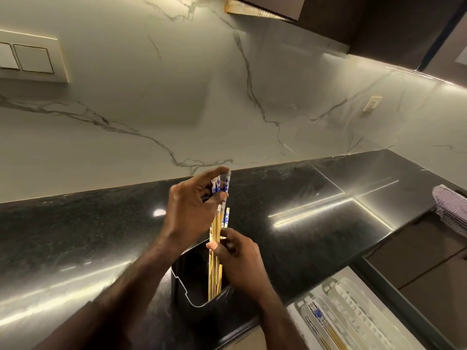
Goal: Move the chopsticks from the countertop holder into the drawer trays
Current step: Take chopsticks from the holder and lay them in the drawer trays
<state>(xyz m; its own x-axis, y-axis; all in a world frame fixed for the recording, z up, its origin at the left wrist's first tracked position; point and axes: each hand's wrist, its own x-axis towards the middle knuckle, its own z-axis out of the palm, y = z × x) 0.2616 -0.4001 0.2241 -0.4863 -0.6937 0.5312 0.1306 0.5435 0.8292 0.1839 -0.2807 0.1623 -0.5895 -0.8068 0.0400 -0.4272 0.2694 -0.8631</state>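
Note:
A black holder [188, 281] stands on the dark countertop near its front edge. Several bamboo chopsticks [214, 248] with blue-and-white patterned tops stand upright in it. My left hand [192, 210] pinches the patterned tops of a few of them above the holder. My right hand [237, 263] grips the shafts lower down, just over the holder's rim. At the lower right an open drawer holds white slotted trays [353, 314], and a few chopsticks [323, 327] lie in the left tray.
The glossy black countertop [316, 203] runs right, backed by a marble wall [177, 109]. A checked cloth [449, 205] hangs over the counter's right edge. Dark cabinets [379, 18] hang overhead. Light switches [27, 58] sit at upper left.

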